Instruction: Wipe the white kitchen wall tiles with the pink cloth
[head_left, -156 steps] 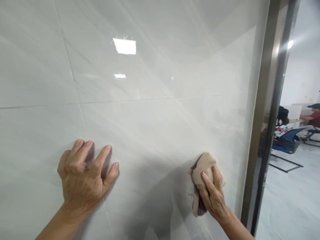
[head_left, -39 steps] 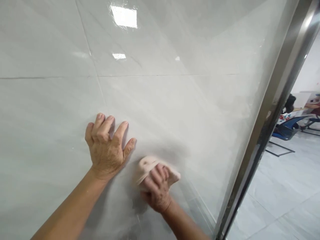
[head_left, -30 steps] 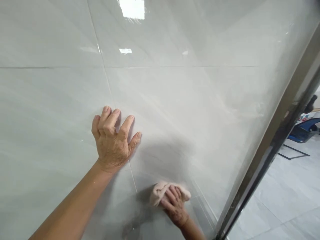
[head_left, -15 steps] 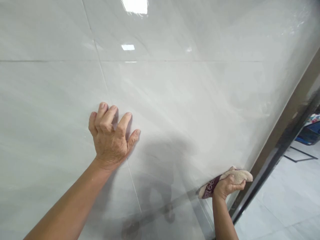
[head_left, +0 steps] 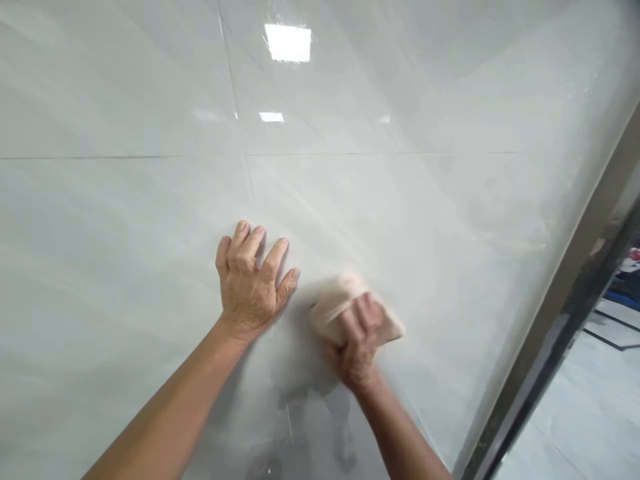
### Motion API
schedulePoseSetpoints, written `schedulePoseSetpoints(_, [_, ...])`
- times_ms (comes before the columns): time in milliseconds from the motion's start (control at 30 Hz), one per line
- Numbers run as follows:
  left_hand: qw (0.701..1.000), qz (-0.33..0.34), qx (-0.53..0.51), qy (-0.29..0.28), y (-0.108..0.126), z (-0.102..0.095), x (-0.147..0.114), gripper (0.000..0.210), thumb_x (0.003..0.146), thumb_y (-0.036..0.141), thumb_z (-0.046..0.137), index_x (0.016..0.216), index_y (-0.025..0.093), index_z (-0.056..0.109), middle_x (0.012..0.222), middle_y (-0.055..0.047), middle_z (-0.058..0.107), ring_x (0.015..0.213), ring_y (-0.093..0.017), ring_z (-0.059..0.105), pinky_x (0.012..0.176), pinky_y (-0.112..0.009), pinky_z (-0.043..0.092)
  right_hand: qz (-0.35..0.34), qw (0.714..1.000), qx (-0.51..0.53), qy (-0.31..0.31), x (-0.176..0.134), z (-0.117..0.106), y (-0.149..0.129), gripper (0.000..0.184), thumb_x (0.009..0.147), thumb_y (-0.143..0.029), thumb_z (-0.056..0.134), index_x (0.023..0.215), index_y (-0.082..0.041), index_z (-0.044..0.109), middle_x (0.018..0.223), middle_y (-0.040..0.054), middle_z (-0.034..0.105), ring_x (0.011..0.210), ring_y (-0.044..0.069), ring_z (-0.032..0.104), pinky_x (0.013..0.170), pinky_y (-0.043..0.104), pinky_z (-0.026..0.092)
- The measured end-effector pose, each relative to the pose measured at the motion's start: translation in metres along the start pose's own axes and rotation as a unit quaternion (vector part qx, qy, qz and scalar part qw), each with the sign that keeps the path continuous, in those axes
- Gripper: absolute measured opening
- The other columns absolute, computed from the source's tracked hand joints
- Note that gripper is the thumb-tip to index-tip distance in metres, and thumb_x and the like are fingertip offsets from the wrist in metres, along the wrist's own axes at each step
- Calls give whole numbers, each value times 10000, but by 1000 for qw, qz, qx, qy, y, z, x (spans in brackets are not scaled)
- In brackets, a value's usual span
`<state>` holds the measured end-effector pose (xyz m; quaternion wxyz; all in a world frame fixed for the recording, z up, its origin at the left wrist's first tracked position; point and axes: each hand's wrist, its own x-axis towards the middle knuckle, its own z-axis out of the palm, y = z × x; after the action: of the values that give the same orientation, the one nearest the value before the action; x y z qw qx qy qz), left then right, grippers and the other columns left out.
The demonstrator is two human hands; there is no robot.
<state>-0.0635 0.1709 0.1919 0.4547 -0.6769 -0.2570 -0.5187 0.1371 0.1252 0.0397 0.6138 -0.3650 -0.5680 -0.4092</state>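
A glossy grey-white tiled wall (head_left: 150, 200) fills most of the view. My left hand (head_left: 253, 283) rests against it with fingers spread, holding nothing. To its right, my right hand (head_left: 361, 333) grips a cream cloth (head_left: 330, 310) and presses it to the tiles. Cloth and fingers are smeared by motion. The cloth's dark red printed band is not visible now.
A brown and dark frame edge (head_left: 545, 320) runs diagonally down the right side. Past it are a pale tiled floor (head_left: 555, 413) and a black metal frame (head_left: 607, 340). Ceiling lights (head_left: 289, 43) reflect in the upper tiles.
My right hand has swept the cloth up and left, from beside the frame edge to near my left hand. My left hand stays spread on the wall; the view has shifted slightly.
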Motion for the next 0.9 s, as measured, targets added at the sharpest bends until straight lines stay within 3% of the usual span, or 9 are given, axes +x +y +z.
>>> schedulePoseSetpoints(100, [1000,17,-15,14,0,0,1,515,1009,474,568,1479,267,532,1545,-102,473,1573,-331,362,1271,-561,314,-154,979,55,-124,-36,1,-26,388,1054,-405,482,1392,-255,598,1539,79,549,1553,305,374,1306,510,259])
schedulePoseSetpoints(233, [997,0,-79,-13,5,-15,-2,462,996,361,616,1438,258,528,1511,-158,475,1581,-355,333,1273,-586,312,-169,970,81,-156,-56,-8,-16,383,1092,-405,420,1357,-205,611,1500,96,586,1558,278,373,1322,469,231])
schedulePoseSetpoints(367, [988,-51,-146,-5,28,-52,-16,449,965,193,632,1402,182,527,1502,-203,430,1556,-345,354,1234,-526,421,-98,989,76,-79,-1,1,-4,487,1078,-394,483,1497,-147,465,1494,188,567,1548,306,390,1294,547,285])
schedulePoseSetpoints(500, [979,-45,-200,-3,56,-78,-28,472,940,89,600,1396,176,516,1513,-191,418,1509,-310,419,1195,-485,493,-43,997,56,8,75,24,-21,500,1083,-397,463,1522,-160,429,1526,190,530,1531,324,409,1271,579,323])
schedulePoseSetpoints(600, [975,-2,-220,-10,65,-73,-32,461,965,108,571,1417,161,501,1503,-185,447,1491,-299,445,1192,-483,495,-54,997,53,28,101,38,-43,446,1083,-335,428,1495,-169,469,1486,165,540,1518,296,419,1270,532,364])
schedulePoseSetpoints(700, [983,37,-177,-8,61,-52,-41,409,1033,237,525,1434,154,513,1493,-183,477,1516,-313,412,1245,-503,410,-63,997,42,35,97,40,-53,480,1051,-272,491,1525,-199,472,1371,137,557,1502,279,419,1255,495,419])
schedulePoseSetpoints(767, [990,61,-125,-9,56,-38,-49,423,1083,389,443,1438,178,538,1494,-170,502,1544,-324,365,1268,-500,343,-74,996,51,1,89,34,-50,534,1048,-247,492,1576,-193,430,1355,138,558,1509,289,408,1255,512,428])
schedulePoseSetpoints(900, [994,70,-74,-36,51,-27,-60,710,1033,703,326,1474,194,552,1459,-164,568,1501,-315,396,1263,-467,294,-128,978,124,-105,71,11,-24,628,1083,-240,428,1673,-124,245,1513,200,496,1566,333,340,1252,599,424])
